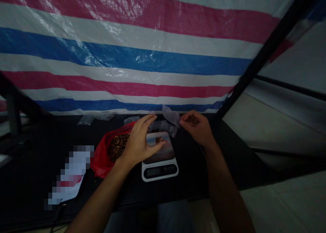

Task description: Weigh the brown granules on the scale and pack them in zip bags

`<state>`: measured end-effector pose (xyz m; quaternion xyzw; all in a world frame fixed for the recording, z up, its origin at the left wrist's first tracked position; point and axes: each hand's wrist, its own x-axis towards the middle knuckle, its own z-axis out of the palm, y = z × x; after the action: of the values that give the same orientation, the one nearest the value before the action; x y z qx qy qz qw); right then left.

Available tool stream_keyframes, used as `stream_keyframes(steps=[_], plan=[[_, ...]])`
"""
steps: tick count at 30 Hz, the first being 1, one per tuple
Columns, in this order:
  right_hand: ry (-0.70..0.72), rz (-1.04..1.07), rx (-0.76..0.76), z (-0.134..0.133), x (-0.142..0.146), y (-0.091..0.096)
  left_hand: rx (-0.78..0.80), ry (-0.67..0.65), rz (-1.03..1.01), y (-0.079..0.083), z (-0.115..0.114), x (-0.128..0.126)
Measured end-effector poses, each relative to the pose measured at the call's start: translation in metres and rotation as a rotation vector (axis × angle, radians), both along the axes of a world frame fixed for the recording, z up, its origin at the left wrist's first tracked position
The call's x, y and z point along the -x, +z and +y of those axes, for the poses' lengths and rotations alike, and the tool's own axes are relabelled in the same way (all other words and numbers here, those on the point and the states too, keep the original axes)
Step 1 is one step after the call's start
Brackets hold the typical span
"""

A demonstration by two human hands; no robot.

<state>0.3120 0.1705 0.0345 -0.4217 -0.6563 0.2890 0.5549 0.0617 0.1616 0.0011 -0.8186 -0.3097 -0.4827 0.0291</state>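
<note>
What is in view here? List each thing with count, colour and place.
scale: one, white, on the table in front of the person, brown bits on its plate
red bag: one, red, left of the scale, open, brown pieces inside
clear bag: one, see-through, held above the scale's far edge
spare bags: a few, clear, flat along the table's far edge
blurred sheet: one, whitish, front left of the table
table: one, black
tarp: one, red, white and blue stripes, behind the table
left hand: fingers spread, over the scale and red bag
right hand: pinching the clear bag
</note>
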Motion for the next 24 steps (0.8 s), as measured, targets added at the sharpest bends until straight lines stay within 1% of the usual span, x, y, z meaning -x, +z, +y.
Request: stream_keyframes(steps=[1, 3, 5, 7, 9, 11, 16, 19, 22, 24], plan=[[0.082, 0.089, -0.009, -0.002, 0.011, -0.001, -0.036, 0.007, 0.023, 0.0, 0.0, -0.002], [0.216, 0.16, 0.03, -0.005, 0.032, -0.004, -0.125, 0.047, 0.043, -0.001, 0.002, -0.003], [0.307, 0.181, 0.092, -0.007, 0.047, -0.007, -0.208, 0.112, 0.024, -0.002, 0.004, 0.0], [0.36, 0.201, 0.158, -0.008, 0.054, -0.01, -0.224, 0.159, 0.036, -0.002, 0.006, 0.006], [0.385, 0.22, 0.203, -0.006, 0.055, -0.013, -0.176, 0.148, 0.099, -0.001, 0.007, 0.014], [0.383, 0.223, 0.214, -0.005, 0.055, -0.015, -0.131, 0.117, 0.148, 0.0, 0.006, 0.019], [0.395, 0.16, 0.273, -0.005, 0.062, -0.021, -0.057, 0.111, 0.129, 0.003, -0.001, 0.02], [0.397, 0.15, 0.305, -0.005, 0.066, -0.024, 0.031, 0.063, 0.136, 0.0, -0.003, 0.022], [0.391, 0.111, 0.276, -0.004, 0.06, -0.024, 0.135, 0.009, 0.093, -0.004, -0.001, 0.027], [0.368, -0.004, 0.208, -0.003, 0.049, -0.021, 0.23, 0.002, 0.085, -0.006, 0.001, 0.031]])
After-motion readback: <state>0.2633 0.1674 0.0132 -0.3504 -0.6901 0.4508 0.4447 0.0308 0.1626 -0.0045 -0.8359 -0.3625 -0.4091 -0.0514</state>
